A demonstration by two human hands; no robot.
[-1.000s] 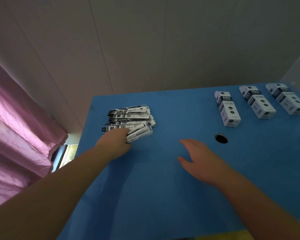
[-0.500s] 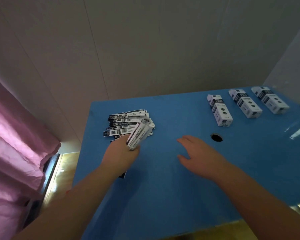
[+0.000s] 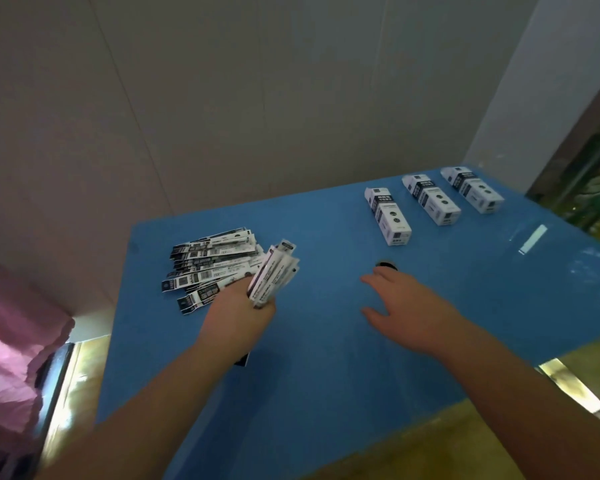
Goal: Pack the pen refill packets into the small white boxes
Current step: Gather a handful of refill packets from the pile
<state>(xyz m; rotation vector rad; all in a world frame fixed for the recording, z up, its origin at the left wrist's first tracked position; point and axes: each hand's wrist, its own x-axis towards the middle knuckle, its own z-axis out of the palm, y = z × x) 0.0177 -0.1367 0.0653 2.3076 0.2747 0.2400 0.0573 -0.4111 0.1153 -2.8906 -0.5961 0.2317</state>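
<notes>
Reaching over the near edge of the blue desk (image 3: 326, 393), two bare forearms lead to the hands. The left hand (image 3: 238, 315) grips a small bundle of pen refill packets (image 3: 274, 271), fingers curled round its lower end so the bundle tilts up and away to the right, clear of the desk. The right hand (image 3: 407, 306) is relaxed, fingers loosely spread and holding nothing, palm down low over the desk; whether it touches the surface cannot be told. A dark corner of something (image 3: 242, 360) shows under the left wrist, too hidden to name.

Just beyond and left of the left hand lies the loose pile of refill packets (image 3: 208, 263), fanned flat on the desk, black-and-white printed strips overlapping. Past the right fingertips a small round hole (image 3: 387, 264) is cut in the desktop.

Farther back on the right, three small white boxes (image 3: 388, 216) lie on their sides in a row, apart from one another, each with dark printed labels. Their end flaps look shut, so nothing inside them can be seen.

A pale glare streak (image 3: 532, 239) sits on the desk's right side. Behind stands a plain panelled wall (image 3: 257, 98); a pink curtain (image 3: 11, 358) hangs at left.
</notes>
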